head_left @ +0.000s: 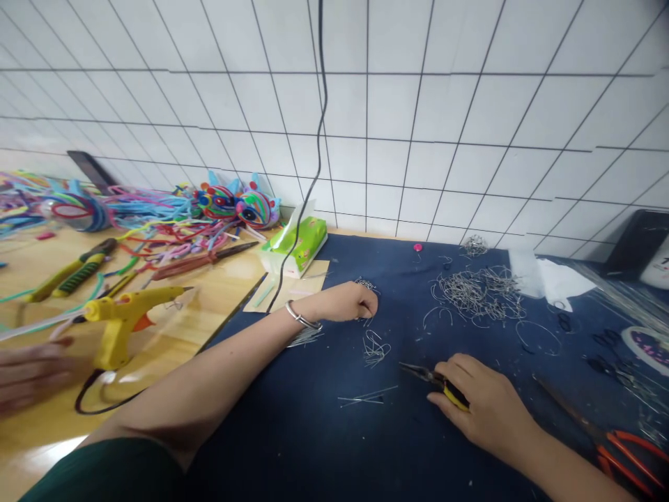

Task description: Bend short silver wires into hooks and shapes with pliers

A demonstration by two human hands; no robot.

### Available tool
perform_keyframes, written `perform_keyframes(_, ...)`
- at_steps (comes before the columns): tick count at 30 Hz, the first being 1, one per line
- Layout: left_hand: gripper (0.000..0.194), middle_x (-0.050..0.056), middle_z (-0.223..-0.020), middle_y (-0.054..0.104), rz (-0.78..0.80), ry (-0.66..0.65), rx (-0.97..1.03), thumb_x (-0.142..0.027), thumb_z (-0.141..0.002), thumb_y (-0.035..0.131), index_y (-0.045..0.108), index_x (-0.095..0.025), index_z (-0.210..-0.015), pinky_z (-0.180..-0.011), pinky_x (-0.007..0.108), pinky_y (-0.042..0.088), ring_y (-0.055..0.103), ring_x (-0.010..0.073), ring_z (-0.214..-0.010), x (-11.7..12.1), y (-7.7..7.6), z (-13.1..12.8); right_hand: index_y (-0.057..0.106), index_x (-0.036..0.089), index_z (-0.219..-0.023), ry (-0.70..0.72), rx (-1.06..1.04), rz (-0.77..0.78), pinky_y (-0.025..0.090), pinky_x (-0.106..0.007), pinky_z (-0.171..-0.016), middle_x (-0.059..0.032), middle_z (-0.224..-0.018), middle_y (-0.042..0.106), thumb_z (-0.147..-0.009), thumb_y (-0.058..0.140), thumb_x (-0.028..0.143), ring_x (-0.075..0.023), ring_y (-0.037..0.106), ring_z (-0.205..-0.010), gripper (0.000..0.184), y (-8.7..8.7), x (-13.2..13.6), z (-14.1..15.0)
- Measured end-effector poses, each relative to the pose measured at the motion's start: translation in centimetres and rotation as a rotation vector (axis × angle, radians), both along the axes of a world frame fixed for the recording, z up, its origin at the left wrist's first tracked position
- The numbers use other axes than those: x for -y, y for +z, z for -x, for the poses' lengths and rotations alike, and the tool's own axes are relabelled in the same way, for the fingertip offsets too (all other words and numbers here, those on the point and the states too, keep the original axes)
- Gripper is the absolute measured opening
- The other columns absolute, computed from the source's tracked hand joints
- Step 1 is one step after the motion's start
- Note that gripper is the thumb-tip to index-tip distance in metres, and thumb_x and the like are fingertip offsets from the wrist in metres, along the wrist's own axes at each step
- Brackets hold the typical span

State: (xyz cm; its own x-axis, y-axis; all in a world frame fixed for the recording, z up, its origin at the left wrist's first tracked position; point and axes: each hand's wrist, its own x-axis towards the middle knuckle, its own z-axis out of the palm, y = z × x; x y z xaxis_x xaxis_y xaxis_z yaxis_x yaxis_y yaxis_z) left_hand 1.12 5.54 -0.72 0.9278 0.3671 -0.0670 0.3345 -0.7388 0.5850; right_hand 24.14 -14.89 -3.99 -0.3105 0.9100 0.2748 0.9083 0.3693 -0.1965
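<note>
My right hand (481, 401) is wrapped round the yellow-and-black handles of a pair of needle-nose pliers (426, 374), whose jaws point left over the dark blue cloth (324, 446). Further forward, my left hand (358, 301) is closed at a small heap of bent wires (366, 284); what its fingers pinch, if anything, is hidden. Just below that hand lies a little cluster of curled wire pieces (376, 348). A few straight wires (368, 398) rest nearer me, and more straight ones (306, 337) lie beside my left wrist.
A tangled wire pile (473, 293) lies right of centre, with orange-handled scissors (627, 453) at far right. On the left are a yellow glue gun (122, 317), another person's blurred hand (31, 373), green-handled pliers (78, 270), pipe cleaners (157, 209) and a green tissue pack (300, 244).
</note>
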Motion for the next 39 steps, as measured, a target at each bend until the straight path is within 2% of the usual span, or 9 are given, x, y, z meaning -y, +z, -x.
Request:
perform_keyframes(3, 0.014, -0.001, -0.074, 0.059, -0.055, 0.006, 0.04, -0.012, -0.071, 0.05, 0.062, -0.017, -0.077, -0.063, 0.02, 0.034, 0.051, 0.0096, -0.069, 0.0, -0.2, -0.1, 0.054, 0.02, -0.099, 0.0, 0.001, 0.021, 0.047, -0.031, -0.067, -0.0061, -0.087, 0.056, -0.078, 0.052, 0.034, -0.0168, 0.055, -0.078, 0.025, 0.1, 0.0, 0.0)
perform_keyframes(7, 0.014, 0.0, -0.075, 0.059, -0.13, 0.017, 0.084, -0.011, -0.072, 0.05, 0.062, -0.017, -0.077, -0.069, 0.022, 0.034, 0.051, 0.012, -0.077, 0.8, 0.4, -0.4, 0.054, 0.02, -0.097, 0.011, 0.003, 0.017, 0.047, -0.03, -0.066, -0.0059, -0.085, 0.056, -0.078, 0.052, 0.034, -0.0165, 0.055, -0.076, 0.024, 0.1, -0.1, 0.0)
perform_keyframes(12, 0.009, 0.0, -0.073, 0.059, -0.115, -0.081, -0.017, -0.015, -0.072, 0.053, 0.062, -0.018, -0.073, -0.067, 0.022, 0.035, 0.052, 0.0115, -0.072, 2.1, 0.8, -0.5, 0.054, 0.02, -0.095, 0.016, 0.003, 0.013, 0.046, -0.03, -0.065, -0.0055, -0.084, 0.056, -0.078, 0.052, 0.033, -0.0161, 0.054, -0.074, 0.022, 0.2, -0.2, 0.0)
perform_keyframes(20, 0.013, 0.002, -0.076, 0.057, -0.335, -0.065, -0.136, -0.012, -0.071, 0.048, 0.06, -0.018, -0.072, -0.058, 0.023, 0.032, 0.05, 0.0123, -0.066, 3.2, 0.2, -0.5, 0.052, 0.02, -0.098, 0.015, -0.007, 0.068, 0.045, -0.031, -0.067, -0.006, -0.087, 0.054, -0.078, 0.052, 0.033, -0.0171, 0.053, -0.078, 0.023, 0.1, -0.1, -0.1)
perform_keyframes(25, 0.013, 0.004, -0.076, 0.057, -0.391, -0.075, -0.176, -0.012, -0.072, 0.046, 0.057, -0.016, -0.075, -0.053, 0.024, 0.028, 0.049, 0.0126, -0.063, 4.0, 1.1, -0.4, 0.051, 0.02, -0.098, 0.008, -0.009, 0.097, 0.044, -0.031, -0.067, -0.0051, -0.087, 0.054, -0.079, 0.051, 0.033, -0.0168, 0.052, -0.078, 0.023, 0.2, -0.1, -0.1)
perform_keyframes(29, 0.012, 0.002, -0.064, 0.055, -0.422, -0.024, -0.183, -0.014, -0.076, 0.042, 0.054, -0.017, -0.078, -0.049, 0.026, 0.023, 0.044, 0.0113, -0.053, 4.6, 2.3, -0.1, 0.051, 0.021, -0.097, 0.006, -0.012, 0.107, 0.044, -0.031, -0.068, -0.0049, -0.087, 0.053, -0.079, 0.051, 0.032, -0.0171, 0.051, -0.079, 0.022, 0.4, -0.1, 0.0)
perform_keyframes(33, 0.012, 0.001, -0.065, 0.055, -0.352, -0.031, -0.136, -0.016, -0.078, 0.042, 0.053, -0.017, -0.08, -0.051, 0.025, 0.025, 0.045, 0.0111, -0.056, 5.3, 3.1, -0.2, 0.051, 0.021, -0.097, 0.004, -0.012, 0.118, 0.043, -0.031, -0.068, -0.0048, -0.087, 0.053, -0.078, 0.052, 0.032, -0.0172, 0.051, -0.079, 0.021, 0.6, 0.0, 0.0)
perform_keyframes(39, 0.017, 0.001, -0.079, 0.057, -0.013, 0.016, 0.05, -0.015, -0.08, 0.038, 0.054, -0.016, -0.086, -0.062, 0.022, 0.035, 0.048, 0.0104, -0.069, 5.7, 3.4, -1.4, 0.052, 0.02, -0.098, -0.018, 0.012, 0.043, 0.042, -0.031, -0.069, -0.0057, -0.088, 0.054, -0.079, 0.051, 0.033, -0.0175, 0.05, -0.079, 0.023, 0.6, -0.1, 0.3)
